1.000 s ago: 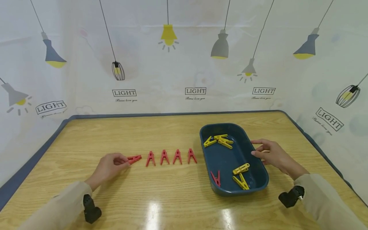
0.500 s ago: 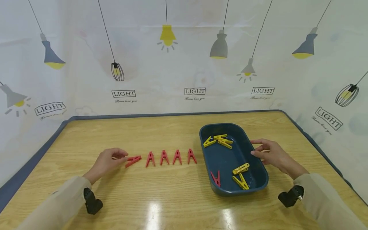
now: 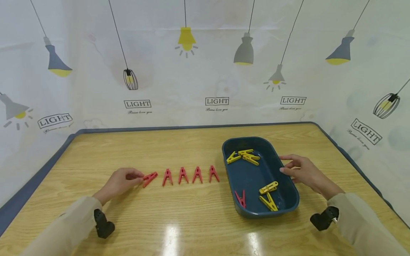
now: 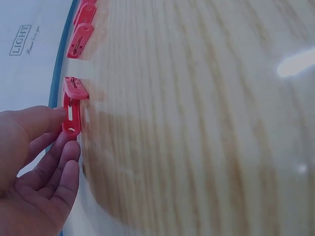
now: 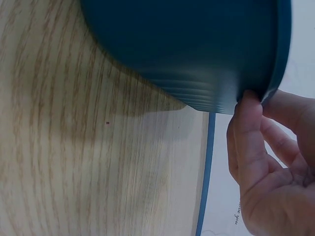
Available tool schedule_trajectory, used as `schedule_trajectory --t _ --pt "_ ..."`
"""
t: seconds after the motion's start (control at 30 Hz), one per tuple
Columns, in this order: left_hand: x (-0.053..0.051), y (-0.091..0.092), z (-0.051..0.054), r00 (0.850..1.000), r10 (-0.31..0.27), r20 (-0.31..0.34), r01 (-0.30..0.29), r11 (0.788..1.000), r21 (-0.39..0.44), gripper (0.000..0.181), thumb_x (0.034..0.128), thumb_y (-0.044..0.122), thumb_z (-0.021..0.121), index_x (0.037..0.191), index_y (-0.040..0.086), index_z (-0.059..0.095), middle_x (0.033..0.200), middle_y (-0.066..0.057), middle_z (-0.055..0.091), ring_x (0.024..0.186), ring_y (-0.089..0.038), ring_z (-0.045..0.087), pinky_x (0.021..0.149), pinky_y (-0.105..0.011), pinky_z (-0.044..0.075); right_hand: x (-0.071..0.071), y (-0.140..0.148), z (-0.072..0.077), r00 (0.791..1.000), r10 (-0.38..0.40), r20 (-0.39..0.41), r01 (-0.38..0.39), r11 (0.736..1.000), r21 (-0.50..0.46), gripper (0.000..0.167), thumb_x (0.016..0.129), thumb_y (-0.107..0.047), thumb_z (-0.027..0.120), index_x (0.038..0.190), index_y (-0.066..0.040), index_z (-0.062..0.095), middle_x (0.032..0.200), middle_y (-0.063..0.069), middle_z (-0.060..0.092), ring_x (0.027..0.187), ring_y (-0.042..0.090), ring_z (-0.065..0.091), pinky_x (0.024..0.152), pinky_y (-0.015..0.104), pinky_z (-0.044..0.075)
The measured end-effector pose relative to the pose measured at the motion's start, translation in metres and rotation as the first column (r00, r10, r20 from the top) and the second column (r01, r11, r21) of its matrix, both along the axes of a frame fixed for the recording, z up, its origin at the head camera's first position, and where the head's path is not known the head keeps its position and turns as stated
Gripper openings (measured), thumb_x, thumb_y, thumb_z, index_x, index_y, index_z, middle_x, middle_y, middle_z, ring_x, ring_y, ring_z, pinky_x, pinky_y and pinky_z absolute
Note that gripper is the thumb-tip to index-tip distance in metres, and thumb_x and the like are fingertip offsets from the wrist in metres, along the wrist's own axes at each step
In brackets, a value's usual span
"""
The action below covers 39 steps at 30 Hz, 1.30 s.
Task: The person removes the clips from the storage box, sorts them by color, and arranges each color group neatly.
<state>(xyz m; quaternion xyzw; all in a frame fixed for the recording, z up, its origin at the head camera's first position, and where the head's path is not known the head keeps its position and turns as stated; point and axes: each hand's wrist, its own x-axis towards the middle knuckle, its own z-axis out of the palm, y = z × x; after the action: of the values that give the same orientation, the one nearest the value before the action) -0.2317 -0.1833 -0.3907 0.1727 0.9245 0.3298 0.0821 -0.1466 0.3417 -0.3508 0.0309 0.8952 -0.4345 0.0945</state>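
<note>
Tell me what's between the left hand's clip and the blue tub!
Four red clips sit in a row between the clip the left hand pinches and the tub. The head view shows them.

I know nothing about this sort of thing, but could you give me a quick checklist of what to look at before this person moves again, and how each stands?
1. Left hand on the leftmost red clip: ok, its fingers hold one end.
2. Leftmost clip lined up like the other four red clips: not ok, it slants.
3. Leftmost clip apart from its neighbour: ok, there is a gap.
4. Right hand at the blue tray: ok, fingers are on the rim.
5. Firmness of either hold: cannot tell.
6. No red left in the tray: not ok, one red clip lies near the yellow clips.
</note>
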Motion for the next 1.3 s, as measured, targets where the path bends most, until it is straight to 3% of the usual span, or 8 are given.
schedule_trajectory --t 0.33,0.57,0.83,1.3 --pt "-0.001 0.007 -0.001 0.999 -0.036 -0.017 0.037 0.999 0.032 0.011 0.0828 0.009 0.061 0.092 0.005 0.067 0.086 -0.004 0.063 0.077 -0.016 0.056 0.067 -0.032 0.046 0.001 0.0 0.001 1.0 0.023 -0.01 -0.023 0.999 -0.028 0.057 0.088 -0.024 0.056 0.135 -0.001 0.033 0.103 0.019 0.052 0.088 0.026 0.055 0.069 0.04 0.05" --pt "0.001 0.011 -0.002 1.0 -0.003 -0.01 0.003 0.999 0.032 0.014 0.0819 0.015 0.064 0.091 0.005 0.066 0.079 -0.001 0.061 0.073 -0.014 0.055 0.065 -0.031 0.045 0.002 0.001 0.002 0.999 0.029 -0.016 -0.029 0.999 -0.034 0.057 0.088 -0.023 0.055 0.135 -0.001 0.032 0.103 0.019 0.052 0.088 0.026 0.055 0.069 0.04 0.05" --pt "0.004 0.018 -0.002 1.0 0.006 0.025 -0.008 0.997 0.076 0.03 0.0806 0.015 0.065 0.105 -0.002 0.058 0.08 -0.005 0.061 0.07 -0.015 0.057 0.06 -0.029 0.047 0.002 0.001 0.002 1.0 0.025 -0.011 -0.026 0.999 -0.033 0.057 0.088 -0.023 0.055 0.135 -0.001 0.032 0.103 0.018 0.051 0.088 0.026 0.055 0.069 0.04 0.05" --pt "0.008 0.028 -0.001 0.996 0.038 0.083 -0.045 0.994 0.095 0.03 0.0801 0.013 0.065 0.104 -0.003 0.058 0.08 -0.007 0.059 0.067 -0.015 0.058 0.057 -0.027 0.047 0.003 0.002 0.002 1.0 0.026 -0.008 -0.026 0.999 -0.035 0.058 0.088 -0.024 0.055 0.135 -0.001 0.032 0.103 0.019 0.052 0.089 0.026 0.055 0.069 0.04 0.05"
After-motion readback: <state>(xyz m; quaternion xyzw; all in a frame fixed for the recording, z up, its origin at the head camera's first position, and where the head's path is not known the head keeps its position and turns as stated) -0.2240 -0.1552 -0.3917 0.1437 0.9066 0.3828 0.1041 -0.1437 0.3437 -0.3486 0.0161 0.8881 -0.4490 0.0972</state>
